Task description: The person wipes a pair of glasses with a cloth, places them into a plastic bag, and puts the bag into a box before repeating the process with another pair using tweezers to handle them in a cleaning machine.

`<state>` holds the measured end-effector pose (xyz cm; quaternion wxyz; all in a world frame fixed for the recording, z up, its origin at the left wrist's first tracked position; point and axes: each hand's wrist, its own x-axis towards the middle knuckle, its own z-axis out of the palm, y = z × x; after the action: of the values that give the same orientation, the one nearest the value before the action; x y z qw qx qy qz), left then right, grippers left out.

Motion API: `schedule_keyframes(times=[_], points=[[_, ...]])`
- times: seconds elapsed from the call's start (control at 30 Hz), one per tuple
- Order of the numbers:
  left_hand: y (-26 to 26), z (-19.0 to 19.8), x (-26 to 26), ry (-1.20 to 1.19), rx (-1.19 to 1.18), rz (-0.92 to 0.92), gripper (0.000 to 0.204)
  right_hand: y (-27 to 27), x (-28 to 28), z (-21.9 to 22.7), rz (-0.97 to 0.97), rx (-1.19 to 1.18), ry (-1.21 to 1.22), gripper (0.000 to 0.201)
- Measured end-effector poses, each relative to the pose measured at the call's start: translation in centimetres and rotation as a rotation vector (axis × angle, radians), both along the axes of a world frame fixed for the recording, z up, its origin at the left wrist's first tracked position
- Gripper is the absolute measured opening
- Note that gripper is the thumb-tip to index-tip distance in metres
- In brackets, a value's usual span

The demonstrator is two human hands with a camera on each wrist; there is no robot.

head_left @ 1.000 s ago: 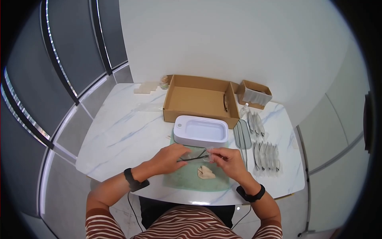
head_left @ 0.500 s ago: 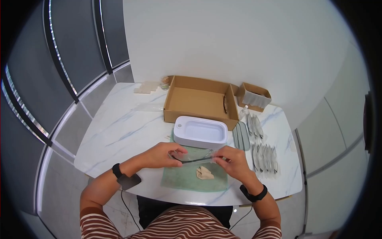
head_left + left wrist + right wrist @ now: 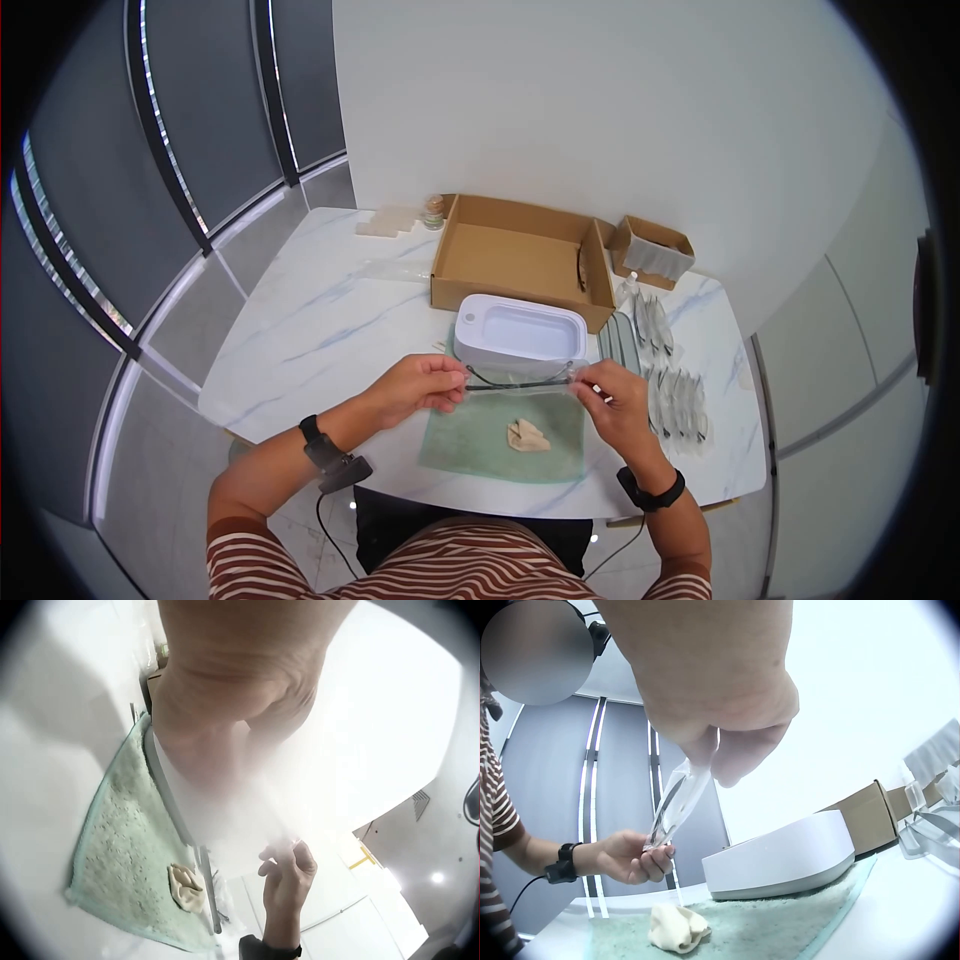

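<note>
A pair of glasses with dark frames in a clear plastic sleeve [image 3: 520, 383] is stretched between the two hands, above the green cloth [image 3: 470, 440]. The left hand [image 3: 418, 385] pinches the sleeve's left end. At the other end, the right hand [image 3: 614, 400] pinches the plastic between thumb and fingers. In the right wrist view the sleeve [image 3: 679, 802] hangs between both hands. Just behind them stands the white ultrasonic-cleaner-like basin [image 3: 525, 330], open on top. A crumpled beige cloth [image 3: 527, 436] lies on the green one, below the sleeve.
A large cardboard box [image 3: 515, 250] stands behind the basin, a dark thin item inside it. To its right are a smaller box [image 3: 655, 250], a small bottle [image 3: 627, 288] and a grey-rimmed lid [image 3: 619, 342]. Several bagged glasses [image 3: 677, 405] lie at the right; a jar [image 3: 434, 212] stands at back left.
The hands have moved slightly apart and the sleeve is now stretched straighter between them. The left hand has shifted from around the glasses to the sleeve's end. The head view has shifted a little.
</note>
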<state>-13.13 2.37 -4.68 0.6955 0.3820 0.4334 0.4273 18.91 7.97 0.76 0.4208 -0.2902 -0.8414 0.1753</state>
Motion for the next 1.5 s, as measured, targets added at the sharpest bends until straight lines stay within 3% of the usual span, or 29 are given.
schedule_keyframes(times=[0.1,0.27,0.9,1.37,1.5], points=[[-0.3,0.4,0.7,0.011,0.010,0.014,0.023,-0.4,-0.3,0.4,-0.013,0.000,-0.002,0.012],[-0.3,1.6,0.7,0.149,0.081,0.215,0.017,-0.2,-0.1,0.5,-0.026,-0.009,0.020,0.012],[-0.3,5.3,-8.6,0.191,0.271,0.590,0.010,6.2,1.9,0.0,-0.219,-0.011,0.064,0.014],[-1.1,4.9,-9.8,0.149,0.285,0.515,0.012,9.0,-1.4,-3.1,-0.256,-0.124,-0.122,0.014],[-1.1,5.3,-10.3,0.164,0.300,0.495,0.014,8.6,-1.1,-2.8,-0.303,-0.016,-0.244,0.016]])
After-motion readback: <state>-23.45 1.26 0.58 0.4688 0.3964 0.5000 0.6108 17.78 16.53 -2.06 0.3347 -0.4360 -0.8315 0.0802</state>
